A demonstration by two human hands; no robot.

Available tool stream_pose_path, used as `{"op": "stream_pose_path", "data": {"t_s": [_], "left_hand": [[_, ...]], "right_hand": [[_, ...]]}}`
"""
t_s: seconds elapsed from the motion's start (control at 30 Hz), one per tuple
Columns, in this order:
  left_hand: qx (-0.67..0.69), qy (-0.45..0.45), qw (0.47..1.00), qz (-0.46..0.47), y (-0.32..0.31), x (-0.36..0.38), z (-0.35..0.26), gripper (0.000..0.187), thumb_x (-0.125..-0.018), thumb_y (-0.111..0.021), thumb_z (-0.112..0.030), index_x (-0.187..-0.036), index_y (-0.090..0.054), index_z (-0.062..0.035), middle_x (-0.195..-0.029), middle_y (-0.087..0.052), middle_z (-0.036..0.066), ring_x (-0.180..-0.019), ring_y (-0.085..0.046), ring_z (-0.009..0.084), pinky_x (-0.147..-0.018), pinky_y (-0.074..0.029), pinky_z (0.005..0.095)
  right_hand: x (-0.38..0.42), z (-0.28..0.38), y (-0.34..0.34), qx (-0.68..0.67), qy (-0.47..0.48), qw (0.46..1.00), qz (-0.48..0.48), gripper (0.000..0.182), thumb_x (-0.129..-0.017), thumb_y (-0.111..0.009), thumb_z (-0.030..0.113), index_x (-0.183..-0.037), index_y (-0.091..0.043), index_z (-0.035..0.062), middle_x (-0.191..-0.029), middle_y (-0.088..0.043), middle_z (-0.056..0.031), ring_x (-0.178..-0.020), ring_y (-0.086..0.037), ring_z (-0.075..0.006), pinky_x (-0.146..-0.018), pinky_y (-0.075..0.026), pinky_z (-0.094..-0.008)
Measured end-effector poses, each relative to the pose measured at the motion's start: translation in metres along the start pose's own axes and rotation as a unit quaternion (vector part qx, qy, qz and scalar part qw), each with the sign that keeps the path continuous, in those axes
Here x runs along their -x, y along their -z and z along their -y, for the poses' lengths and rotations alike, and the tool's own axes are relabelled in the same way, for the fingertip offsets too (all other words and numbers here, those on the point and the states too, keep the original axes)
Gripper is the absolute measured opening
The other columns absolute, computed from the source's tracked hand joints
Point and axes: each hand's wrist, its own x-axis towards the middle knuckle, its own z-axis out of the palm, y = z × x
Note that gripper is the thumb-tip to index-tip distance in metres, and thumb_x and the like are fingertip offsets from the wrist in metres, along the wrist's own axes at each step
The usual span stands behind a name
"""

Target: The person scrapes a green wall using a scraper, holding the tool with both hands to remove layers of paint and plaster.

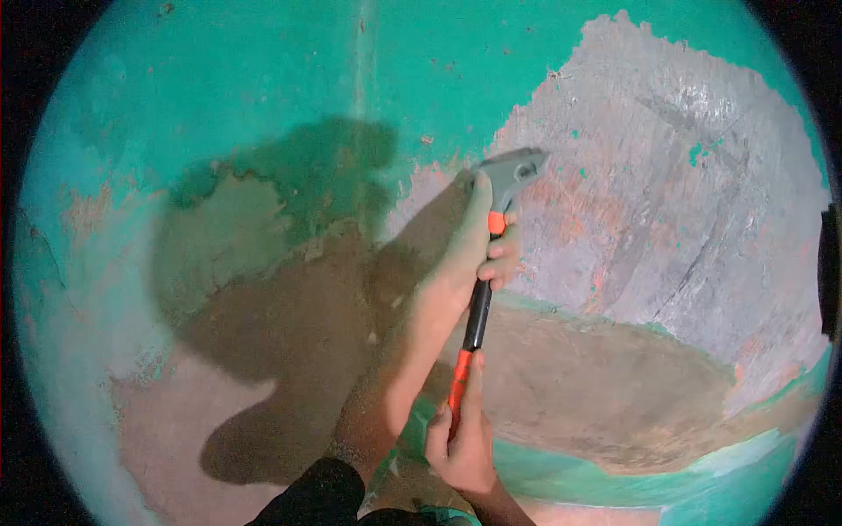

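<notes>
A long-handled paint scraper (479,314) with a grey head, an orange collar, a black shaft and a red grip slants up across the middle of the view. Just below its head, my left hand (478,241) is closed round the handle, thumb stretched up against the head. Lower down, my right hand (465,447) is closed round the red grip, its index finger lying along the shaft. The head overlaps the left border of a large bare patch (631,184) in the wall's green paint.
Green paint (237,70) covers the upper wall, with ragged edges round the bare grey area. A smooth brown patch (596,386) lies lower right, above a green band (561,478). A dark shadow (289,307) falls left of my arm.
</notes>
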Motion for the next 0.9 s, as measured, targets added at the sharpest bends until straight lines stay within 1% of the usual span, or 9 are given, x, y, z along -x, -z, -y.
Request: {"op": "stream_pose_path", "data": {"t_s": [0.03, 0.17, 0.23, 0.33, 0.4, 0.47, 0.63, 0.83, 0.9], "left_hand": [[0.002, 0.004, 1.0, 0.012, 0.002, 0.001, 0.004, 0.064, -0.089, -0.03, -0.08, -0.084, -0.045, -0.0169, -0.051, -0.03, -0.009, -0.035, -0.027, 0.0062, -0.037, -0.028, 0.0255], [0.027, -0.008, 0.997, 0.072, 0.003, 0.001, 0.001, 0.063, -0.09, -0.028, -0.079, -0.084, -0.044, -0.0176, -0.051, -0.029, -0.009, -0.036, -0.026, 0.0058, -0.039, -0.027, 0.0255], [0.032, -0.009, 0.999, 0.022, -0.005, 0.003, 0.002, 0.059, -0.092, -0.031, -0.074, -0.082, -0.044, -0.0173, -0.049, -0.028, -0.009, -0.032, -0.024, 0.0054, -0.034, -0.026, 0.0251], [0.035, -0.019, 0.999, -0.006, -0.007, 0.004, 0.006, 0.058, -0.094, -0.032, -0.072, -0.083, -0.045, -0.017, -0.048, -0.027, -0.009, -0.031, -0.023, 0.0054, -0.032, -0.027, 0.0245], [0.021, -0.036, 0.999, -0.001, -0.008, -0.001, 0.002, 0.06, -0.092, -0.031, -0.074, -0.084, -0.045, -0.0168, -0.05, -0.028, -0.009, -0.033, -0.024, 0.0059, -0.035, -0.027, 0.025], [-0.003, -0.061, 0.998, 0.002, -0.007, -0.006, -0.009, 0.064, -0.09, -0.028, -0.079, -0.085, -0.043, -0.0166, -0.053, -0.032, -0.008, -0.036, -0.026, 0.0067, -0.039, -0.028, 0.0265], [0.007, -0.011, 1.0, -0.025, -0.002, 0.01, 0.018, 0.065, -0.088, -0.03, -0.081, -0.086, -0.044, -0.0169, -0.054, -0.032, -0.008, -0.037, -0.027, 0.0065, -0.04, -0.029, 0.0264], [0.058, -0.036, 0.997, -0.026, 0.006, -0.001, 0.014, 0.065, -0.088, -0.031, -0.08, -0.087, -0.044, -0.0172, -0.057, -0.034, -0.008, -0.04, -0.029, 0.0062, -0.041, -0.03, 0.026], [0.066, -0.025, 0.995, -0.077, 0.007, 0.002, 0.02, 0.063, -0.089, -0.032, -0.078, -0.088, -0.045, -0.0166, -0.057, -0.035, -0.007, -0.041, -0.03, 0.0063, -0.041, -0.03, 0.0252]], "right_hand": [[0.002, -0.004, -0.001, 0.022, 0.023, 0.999, -0.014, 0.074, -0.088, -0.046, -0.002, -0.151, -0.007, -0.009, -0.101, -0.06, -0.0276, -0.069, -0.062, -0.0286, -0.063, -0.049, -0.0357], [0.004, 0.008, 0.009, -0.027, -0.042, 0.998, 0.033, 0.071, -0.09, -0.045, -0.002, -0.151, -0.009, -0.009, -0.123, -0.054, -0.0324, -0.074, -0.064, -0.0314, -0.067, -0.05, -0.0358], [0.006, 0.007, 0.006, -0.034, -0.028, 0.999, 0.016, 0.07, -0.09, -0.044, -0.002, -0.151, -0.01, -0.0089, -0.127, -0.053, -0.0318, -0.073, -0.063, -0.0296, -0.067, -0.05, -0.0353], [0.007, -0.003, 0.003, -0.042, -0.065, 0.997, -0.004, 0.072, -0.088, -0.051, 0.001, -0.149, -0.015, -0.0101, -0.102, -0.061, -0.0334, -0.073, -0.065, -0.041, -0.061, -0.052, -0.0434], [-0.003, -0.004, 0.005, -0.034, -0.003, 0.999, -0.02, 0.072, -0.088, -0.051, 0.0, -0.15, -0.015, -0.0093, -0.097, -0.061, -0.0316, -0.069, -0.065, -0.0398, -0.059, -0.051, -0.0426], [-0.008, -0.004, 0.008, -0.04, 0.0, 0.999, -0.017, 0.072, -0.088, -0.051, -0.001, -0.15, -0.015, -0.0087, -0.094, -0.061, -0.0306, -0.066, -0.064, -0.0386, -0.058, -0.051, -0.0415], [0.017, -0.019, 0.006, -0.037, -0.041, 0.998, -0.01, 0.07, -0.089, -0.051, 0.001, -0.15, -0.017, -0.0071, -0.09, -0.062, -0.0275, -0.062, -0.063, -0.035, -0.059, -0.051, -0.0387], [-0.004, -0.01, 0.026, -0.064, -0.097, 0.993, 0.027, 0.065, -0.095, -0.047, 0.004, -0.152, -0.017, -0.0019, -0.08, -0.062, -0.0162, -0.059, -0.06, -0.0243, -0.058, -0.049, -0.0322], [0.01, -0.031, 0.016, -0.098, -0.11, 0.989, -0.007, 0.059, -0.098, -0.046, 0.006, -0.151, -0.023, -0.0021, -0.079, -0.058, -0.0087, -0.06, -0.053, -0.013, -0.058, -0.044, -0.0257]]}}
